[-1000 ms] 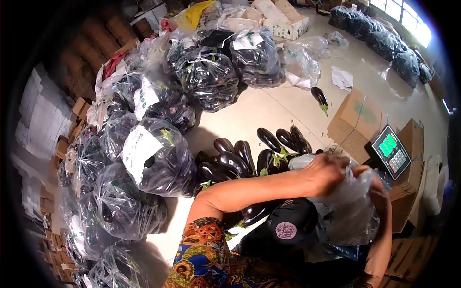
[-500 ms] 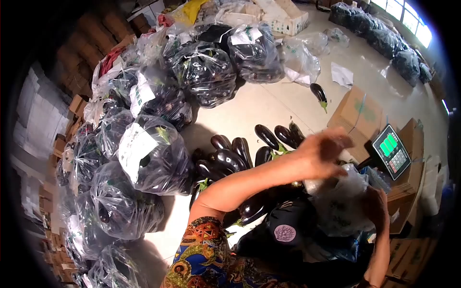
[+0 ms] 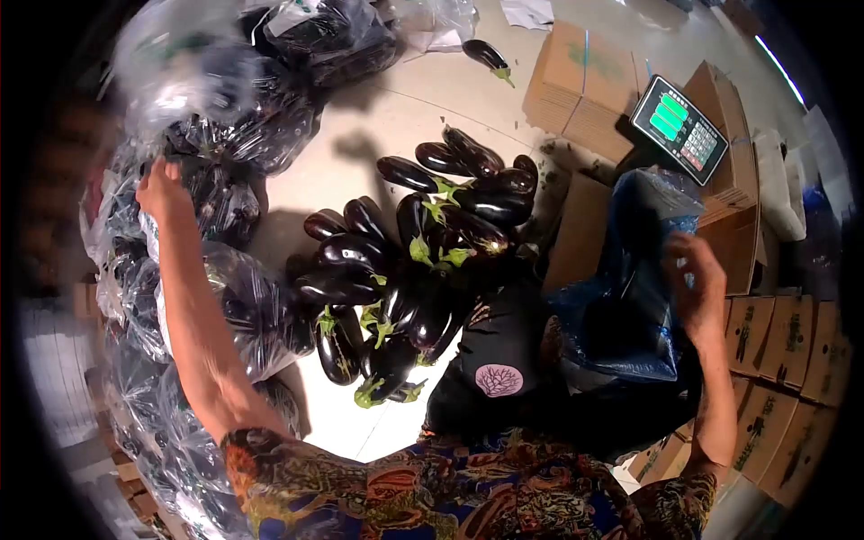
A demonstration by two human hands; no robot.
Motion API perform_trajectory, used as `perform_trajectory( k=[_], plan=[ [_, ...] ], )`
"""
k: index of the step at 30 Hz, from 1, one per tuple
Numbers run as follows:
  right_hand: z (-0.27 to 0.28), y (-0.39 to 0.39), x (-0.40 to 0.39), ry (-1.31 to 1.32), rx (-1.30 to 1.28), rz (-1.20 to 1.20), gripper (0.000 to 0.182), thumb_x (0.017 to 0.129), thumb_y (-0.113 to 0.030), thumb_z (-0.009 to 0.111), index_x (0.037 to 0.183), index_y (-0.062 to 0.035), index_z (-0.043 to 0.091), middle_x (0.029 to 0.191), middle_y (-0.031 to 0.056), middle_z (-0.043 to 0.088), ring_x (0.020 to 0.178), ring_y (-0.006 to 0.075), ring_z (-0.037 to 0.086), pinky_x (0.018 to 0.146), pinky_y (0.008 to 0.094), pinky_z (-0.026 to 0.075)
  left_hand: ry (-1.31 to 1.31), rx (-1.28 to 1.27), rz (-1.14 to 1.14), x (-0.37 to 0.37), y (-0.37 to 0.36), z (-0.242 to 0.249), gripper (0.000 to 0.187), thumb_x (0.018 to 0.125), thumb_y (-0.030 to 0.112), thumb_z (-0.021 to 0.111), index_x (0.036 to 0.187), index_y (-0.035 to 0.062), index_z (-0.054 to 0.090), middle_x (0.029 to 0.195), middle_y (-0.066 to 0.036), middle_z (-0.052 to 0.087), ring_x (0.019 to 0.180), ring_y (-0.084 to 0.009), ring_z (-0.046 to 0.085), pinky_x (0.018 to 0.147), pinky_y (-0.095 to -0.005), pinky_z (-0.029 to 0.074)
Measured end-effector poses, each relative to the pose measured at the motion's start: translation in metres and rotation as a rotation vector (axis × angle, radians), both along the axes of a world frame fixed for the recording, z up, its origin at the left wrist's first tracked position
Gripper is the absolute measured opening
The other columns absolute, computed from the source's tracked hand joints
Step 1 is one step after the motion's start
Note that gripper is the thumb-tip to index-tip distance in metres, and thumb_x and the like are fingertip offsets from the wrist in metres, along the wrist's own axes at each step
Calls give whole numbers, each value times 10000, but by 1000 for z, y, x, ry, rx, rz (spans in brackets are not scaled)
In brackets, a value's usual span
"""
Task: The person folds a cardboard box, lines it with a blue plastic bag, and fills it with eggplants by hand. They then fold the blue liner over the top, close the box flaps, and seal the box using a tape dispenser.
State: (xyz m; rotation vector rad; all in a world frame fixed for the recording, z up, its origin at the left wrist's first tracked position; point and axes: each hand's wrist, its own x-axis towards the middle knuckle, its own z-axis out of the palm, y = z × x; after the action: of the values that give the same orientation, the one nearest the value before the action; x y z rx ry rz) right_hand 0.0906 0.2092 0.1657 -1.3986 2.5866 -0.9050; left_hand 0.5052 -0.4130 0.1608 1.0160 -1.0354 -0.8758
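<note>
My left hand (image 3: 165, 191) is stretched far out to the left, its fingers curled at the lower end of a clear plastic bag (image 3: 184, 72). The bag is smeared by motion, so its contents are hard to make out. On the other side, my right hand (image 3: 698, 281) is beside blue plastic sheeting (image 3: 621, 337), fingers loosely bent and apart with nothing in them. Between my arms a heap of glossy dark eggplants (image 3: 355, 255) with green caps lies on the pale floor.
Filled clear bags (image 3: 256, 310) crowd the left side. A scale display (image 3: 679, 128) with lit green digits stands at the right, near flattened cartons (image 3: 576, 81) and stacked boxes (image 3: 774, 333). One lone eggplant (image 3: 486, 56) lies farther off, on the floor.
My left hand has swung from beside the scale display to the far left. The clear bag by my right hand is gone from there, uncovering the blue sheeting. The view has shifted.
</note>
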Motion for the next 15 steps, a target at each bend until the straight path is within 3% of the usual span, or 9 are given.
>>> perform_trajectory(
  k=[2, 4, 6, 9, 11, 13, 15],
  plan=[
    [-36, 8, -3, -252, 16, -45, 240, 783, 98, 617, 1004, 4, 631, 1086, 152, 612, 935, 304, 628, 816, 343, 501, -101, -2, -282, -42, 73, -24, 300, 878, 61, 571, 1158, -31, 512, 827, -108, 635, 698, -156, 610, 652, -248, 508],
    [-72, 10, -8, -351, 86, 4, 252, 792, 75, 621, 1030, -5, 631, 1087, 156, 609, 936, 321, 622, 813, 347, 504, -486, 137, -630, -101, 177, -49, 368, 848, 59, 602, 1208, 24, 542, 994, -63, 645, 837, -162, 612, 764, -275, 508],
    [-75, 0, 7, -222, 170, 96, 258, 802, 42, 623, 1055, -13, 629, 1112, 172, 602, 956, 349, 614, 820, 362, 504, -845, 340, -983, -147, 236, -123, 415, 842, 149, 665, 1235, 50, 573, 1105, -80, 650, 1052, -192, 594, 908, -321, 476],
    [-75, -4, 16, -162, 333, 181, 269, 812, -5, 629, 1080, -18, 622, 1157, 197, 584, 982, 391, 596, 835, 395, 498, -1017, -306, -1236, -193, 321, -223, 590, 715, 158, 775, 1247, 32, 553, 1249, -164, 558, 1150, -329, 520, 995, -400, 414],
    [-81, 1, 12, -182, 394, 199, 286, 817, -54, 642, 1100, -15, 613, 1162, 217, 581, 1011, 424, 573, 861, 433, 485, -1209, -460, -1249, -229, 364, -222, 737, 712, 174, 777, 1349, 26, 436, 1286, -179, 491, 1213, -337, 436, 1030, -421, 339],
    [-86, 6, 6, -289, 543, 156, 294, 824, -63, 642, 1112, -18, 610, 1135, 217, 593, 1022, 421, 572, 869, 431, 482, -1179, -644, -1198, -266, 382, -257, 828, 761, 272, 743, 1418, 1, 318, 1255, -170, 482, 1151, -320, 451, 935, -418, 363],
    [-100, 15, 2, -362, 560, 171, 298, 832, -68, 638, 1125, -21, 611, 1073, 224, 613, 1009, 415, 577, 883, 430, 477, -1468, -540, -1306, -303, 403, -284, 934, 739, 336, 756, 1447, -6, 252, 1158, -174, 522, 1071, -273, 487, 888, -409, 366]
  ],
)
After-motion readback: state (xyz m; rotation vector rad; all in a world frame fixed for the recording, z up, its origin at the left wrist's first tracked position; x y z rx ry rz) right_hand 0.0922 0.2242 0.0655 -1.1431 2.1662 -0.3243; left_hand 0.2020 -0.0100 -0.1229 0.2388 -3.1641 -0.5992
